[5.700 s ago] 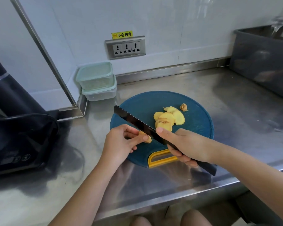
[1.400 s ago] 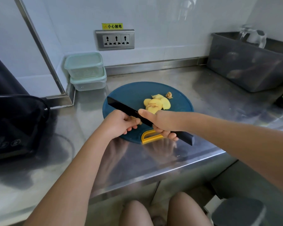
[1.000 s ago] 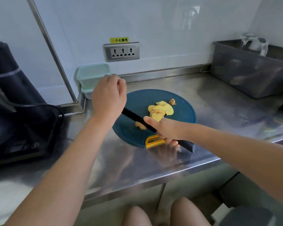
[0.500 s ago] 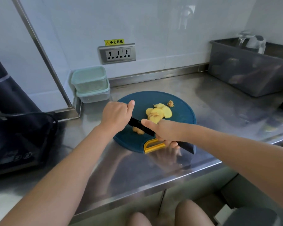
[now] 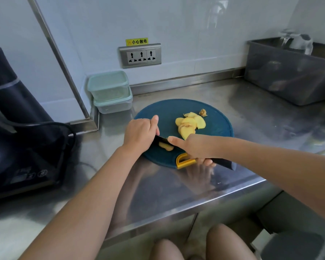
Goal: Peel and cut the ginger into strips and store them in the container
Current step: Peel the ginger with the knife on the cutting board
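Observation:
On the round blue cutting board [image 5: 217, 135] lies a pile of peeled yellow ginger slices [image 5: 189, 124], with a small brown ginger scrap [image 5: 203, 112] behind it. A lone ginger piece [image 5: 166, 146] lies under the black knife [image 5: 160, 137]. My right hand [image 5: 193, 147] grips the knife's handle, index finger stretched along the spine. My left hand [image 5: 141, 136] rests with curled fingers on the front of the blade, thumb raised, hiding the tip. Two stacked lidded containers [image 5: 111, 91] stand at the back left by the wall.
A black appliance with a cable [image 5: 17, 137] fills the left of the steel counter [image 5: 261, 113]. A grey tub [image 5: 289, 76] holding glassware stands at the back right. A wall socket [image 5: 140, 55] is above the containers. The board's yellow handle [image 5: 185, 161] points at the counter's front edge.
My left hand let go of the ginger piece, rose into the air, then came down onto the front of the blade. The right hand kept its grip on the knife.

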Demonstrator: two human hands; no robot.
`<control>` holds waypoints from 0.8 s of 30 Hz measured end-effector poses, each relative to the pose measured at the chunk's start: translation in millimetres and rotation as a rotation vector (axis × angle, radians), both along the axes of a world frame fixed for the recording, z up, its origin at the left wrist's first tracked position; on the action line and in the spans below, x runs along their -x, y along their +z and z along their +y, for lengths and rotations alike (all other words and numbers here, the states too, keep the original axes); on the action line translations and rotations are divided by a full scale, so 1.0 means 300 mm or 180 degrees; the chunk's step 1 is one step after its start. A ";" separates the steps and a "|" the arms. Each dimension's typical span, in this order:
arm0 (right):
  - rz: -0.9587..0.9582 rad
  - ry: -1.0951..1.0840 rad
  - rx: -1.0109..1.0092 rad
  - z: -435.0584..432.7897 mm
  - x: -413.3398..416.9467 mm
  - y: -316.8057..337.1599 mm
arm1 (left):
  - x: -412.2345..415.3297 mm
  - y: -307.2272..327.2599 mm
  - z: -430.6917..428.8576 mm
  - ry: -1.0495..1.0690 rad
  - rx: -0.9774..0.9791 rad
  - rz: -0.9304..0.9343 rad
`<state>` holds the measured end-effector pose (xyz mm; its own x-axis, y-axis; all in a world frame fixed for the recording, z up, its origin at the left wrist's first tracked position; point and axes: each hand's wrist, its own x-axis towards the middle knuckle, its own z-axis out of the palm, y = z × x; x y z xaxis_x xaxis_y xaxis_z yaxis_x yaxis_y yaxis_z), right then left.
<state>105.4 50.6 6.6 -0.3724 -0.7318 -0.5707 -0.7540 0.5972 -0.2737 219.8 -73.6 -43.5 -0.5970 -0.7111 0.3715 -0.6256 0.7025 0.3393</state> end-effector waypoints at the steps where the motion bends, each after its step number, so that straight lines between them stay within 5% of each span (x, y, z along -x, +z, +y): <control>1: 0.0004 -0.0059 -0.0037 -0.006 0.001 0.002 | 0.005 0.007 -0.003 -0.0010 -0.0035 -0.0009; 10: -0.0212 -0.0287 -0.0264 -0.023 0.002 -0.006 | -0.008 0.037 0.000 -0.0111 -0.0240 -0.0247; 14: -0.0645 -0.0386 -0.0282 -0.012 0.024 0.006 | -0.046 -0.002 0.095 0.0618 0.0171 0.0983; 16: -0.0957 -0.0353 -0.0164 -0.001 0.055 0.007 | -0.057 -0.016 0.180 0.0909 -0.0288 0.1367; 19: -0.1529 -0.0266 -0.0168 -0.003 0.107 0.013 | -0.055 -0.047 0.248 0.0841 -0.1063 0.0792; 24: -0.2873 -0.0575 -0.0167 0.006 0.243 0.020 | -0.063 -0.047 0.246 0.0841 -0.0618 0.0043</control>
<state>32.6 52.4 12.6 0.1240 -0.6710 -0.7311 -0.1619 0.7132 -0.6820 238.7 0.2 -57.6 -0.3782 -0.8991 0.2204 -0.7722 0.4377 0.4606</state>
